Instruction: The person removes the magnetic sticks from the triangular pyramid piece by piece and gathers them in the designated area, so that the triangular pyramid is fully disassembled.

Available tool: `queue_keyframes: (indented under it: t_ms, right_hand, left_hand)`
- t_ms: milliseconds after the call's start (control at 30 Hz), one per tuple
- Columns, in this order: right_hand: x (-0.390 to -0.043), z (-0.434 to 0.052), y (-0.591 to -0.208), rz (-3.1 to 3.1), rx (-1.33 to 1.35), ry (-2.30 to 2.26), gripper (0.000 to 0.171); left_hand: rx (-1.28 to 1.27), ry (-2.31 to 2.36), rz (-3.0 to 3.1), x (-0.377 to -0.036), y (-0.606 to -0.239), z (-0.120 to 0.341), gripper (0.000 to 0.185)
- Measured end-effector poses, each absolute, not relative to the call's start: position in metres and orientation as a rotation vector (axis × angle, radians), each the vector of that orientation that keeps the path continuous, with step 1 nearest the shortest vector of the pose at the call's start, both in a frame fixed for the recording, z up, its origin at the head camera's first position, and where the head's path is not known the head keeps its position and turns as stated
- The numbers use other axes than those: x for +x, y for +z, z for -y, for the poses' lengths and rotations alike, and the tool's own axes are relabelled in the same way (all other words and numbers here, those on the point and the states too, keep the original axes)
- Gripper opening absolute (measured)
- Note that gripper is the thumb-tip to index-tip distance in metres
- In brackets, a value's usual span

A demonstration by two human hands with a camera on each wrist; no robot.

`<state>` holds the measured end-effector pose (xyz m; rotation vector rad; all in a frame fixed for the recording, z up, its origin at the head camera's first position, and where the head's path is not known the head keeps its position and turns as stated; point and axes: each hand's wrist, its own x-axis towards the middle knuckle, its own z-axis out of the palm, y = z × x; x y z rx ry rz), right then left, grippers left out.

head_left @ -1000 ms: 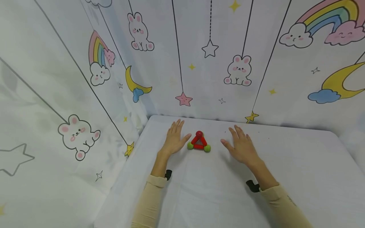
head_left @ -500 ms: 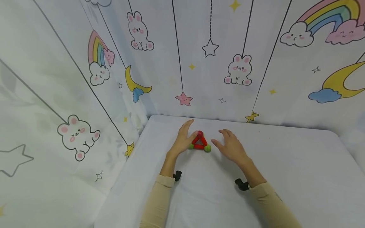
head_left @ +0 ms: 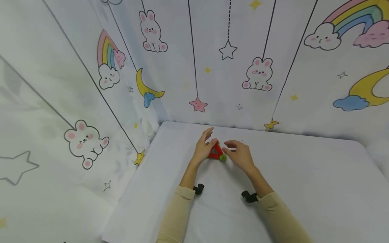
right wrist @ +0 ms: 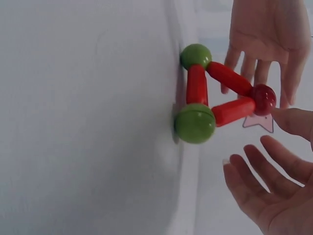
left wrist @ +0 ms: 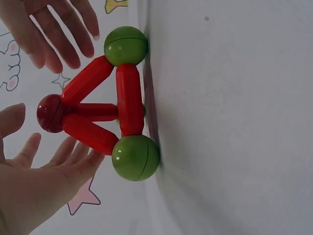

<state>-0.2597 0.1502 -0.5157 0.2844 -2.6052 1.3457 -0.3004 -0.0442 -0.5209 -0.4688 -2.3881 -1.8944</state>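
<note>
**Hands close in on the stick-and-ball pyramid**

Change vs a second ago: both hands lay flat and well apart on the surface, one on each side of the toy. Half a second ago they had come nearer. Now they sit just beside it, lifted and cupped inward. The toy has not moved.

Toy: a small pyramid [head_left: 217, 152] of red sticks and balls stands on the white surface [head_left: 304, 175], near its far edge, at about 12 o'clock from the person. Three green balls at the base — one mostly hidden behind the sticks — and one dark red ball [left wrist: 50, 113] on top. In the left wrist view two of the green balls [left wrist: 135, 157] rest on the surface; the red sticks [left wrist: 129, 99] join them.

Left hand [head_left: 204, 145]: at 9 o'clock of the toy, fingers relaxed and slightly bent, grasping nothing. Its fingertips [left wrist: 83, 155] lie just beside a lower stick; cannot tell whether they touch it.

Right hand [head_left: 240, 152]: at 3 o'clock of the toy, released, fingers loosely spread toward the top ball, holding nothing. In the right wrist view its fingers [right wrist: 254, 169] are apart from the toy — the thumb tip is closest, near the red ball.

Backdrop: printed cloth wall [head_left: 91, 84] with bunnies, stars and rainbows.
</note>
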Motion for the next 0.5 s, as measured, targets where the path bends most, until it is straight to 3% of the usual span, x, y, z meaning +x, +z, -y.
queue_keyframes:
  t_ms: [500]
  right_hand:
    - [-0.274,-0.131,-0.534,2.503,0.130,1.661,0.030]
  left_hand:
    - [-0.403,-2.291,1.985,-0.302,-0.532,0.033,0.052]
